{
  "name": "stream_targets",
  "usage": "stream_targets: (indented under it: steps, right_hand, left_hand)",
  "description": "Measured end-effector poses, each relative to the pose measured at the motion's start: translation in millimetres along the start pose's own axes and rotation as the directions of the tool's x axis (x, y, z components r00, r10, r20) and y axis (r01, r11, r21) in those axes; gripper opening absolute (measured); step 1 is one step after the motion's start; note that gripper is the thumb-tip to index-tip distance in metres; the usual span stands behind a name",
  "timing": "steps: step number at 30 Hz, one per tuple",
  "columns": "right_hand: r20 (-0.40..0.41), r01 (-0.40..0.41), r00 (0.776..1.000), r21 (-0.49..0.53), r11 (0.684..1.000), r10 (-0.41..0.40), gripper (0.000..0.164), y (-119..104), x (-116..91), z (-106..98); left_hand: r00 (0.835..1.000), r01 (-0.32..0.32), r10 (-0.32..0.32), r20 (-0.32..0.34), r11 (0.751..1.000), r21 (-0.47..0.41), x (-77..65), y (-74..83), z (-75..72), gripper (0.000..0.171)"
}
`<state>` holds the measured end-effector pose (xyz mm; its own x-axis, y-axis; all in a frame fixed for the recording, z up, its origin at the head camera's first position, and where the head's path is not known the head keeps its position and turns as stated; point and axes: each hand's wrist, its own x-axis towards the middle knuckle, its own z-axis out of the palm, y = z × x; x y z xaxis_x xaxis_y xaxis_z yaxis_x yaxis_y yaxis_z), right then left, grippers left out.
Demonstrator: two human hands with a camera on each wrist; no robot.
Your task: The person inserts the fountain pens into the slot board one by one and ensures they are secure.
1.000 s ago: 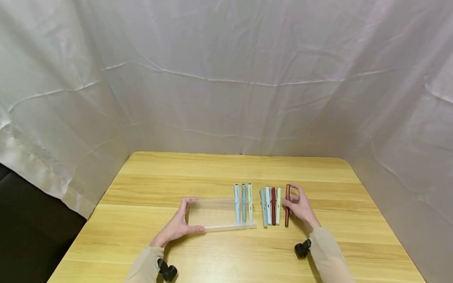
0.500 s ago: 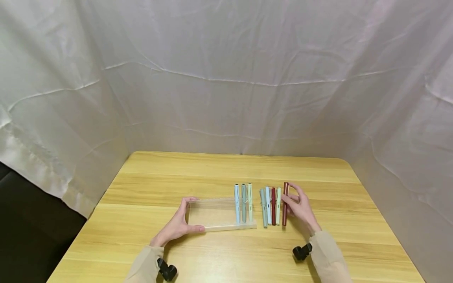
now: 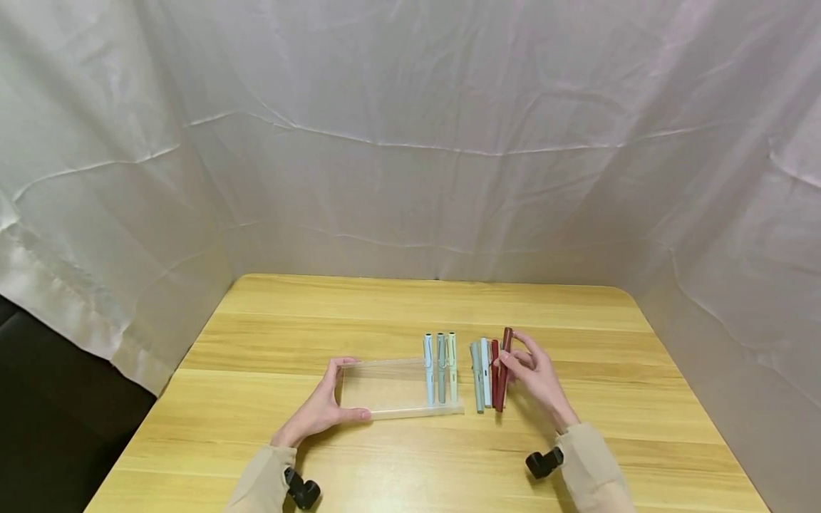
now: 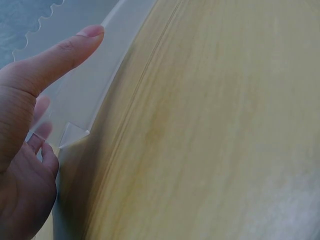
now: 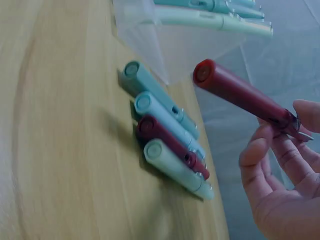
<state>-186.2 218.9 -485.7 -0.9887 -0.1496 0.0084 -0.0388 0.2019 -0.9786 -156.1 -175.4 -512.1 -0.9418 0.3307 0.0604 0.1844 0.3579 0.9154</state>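
Observation:
In the head view my left hand (image 3: pixel 323 405) grips the left end of a clear plastic pen rack (image 3: pixel 388 388), thumb along the front lip. The rack's scalloped edge shows in the left wrist view. A light blue pen (image 3: pixel 428 370), a grey-green pen (image 3: pixel 441 370) and a pale green pen (image 3: pixel 452 367) lie at the rack's right end. My right hand (image 3: pixel 539 377) pinches a dark red pen (image 5: pixel 240 95) near its clip, raised over the loose pens. In the head view the held pen hides most of the loose pale green one.
Between rack and right hand lie a loose grey-green pen (image 5: pixel 155 92), a light blue pen (image 5: pixel 167 120), another dark red pen (image 5: pixel 165 137) and a pale green pen (image 5: pixel 175 167), side by side on the wooden table (image 3: pixel 410 470). Pale curtains (image 3: pixel 410 199) surround the table.
My right hand has lifted the dark red pen from the right end of the loose row and carried it left over the other pens. The left hand and rack stay put.

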Motion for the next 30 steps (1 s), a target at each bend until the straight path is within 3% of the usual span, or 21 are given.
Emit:
stream_targets:
  steps: [16, 22, 25, 30]
  right_hand:
    - [0.008, 0.122, 0.992, 0.106, 0.987, -0.124, 0.046, -14, -6, 24]
    - [0.011, 0.245, 0.968, 0.147, 0.958, -0.249, 0.042, -6, -1, 31]
    - [0.005, 0.252, 0.967, 0.145, 0.957, -0.255, 0.041, -10, -1, 37]
    - [-0.021, 0.174, 0.985, 0.104, 0.979, -0.173, 0.043, -24, -5, 47]
  left_hand:
    - [1.0, -0.006, 0.006, -0.002, 1.0, -0.003, 0.6, -0.6, 0.0, 0.09]
    - [1.0, -0.01, 0.01, 0.007, 1.0, -0.007, 0.4, 1.0, -1.3, 0.089]
    - [1.0, -0.01, 0.01, 0.009, 1.0, -0.011, 0.3, 1.1, -1.6, 0.09]
    - [1.0, -0.006, 0.006, 0.01, 1.0, -0.009, 0.2, 1.7, -1.7, 0.09]
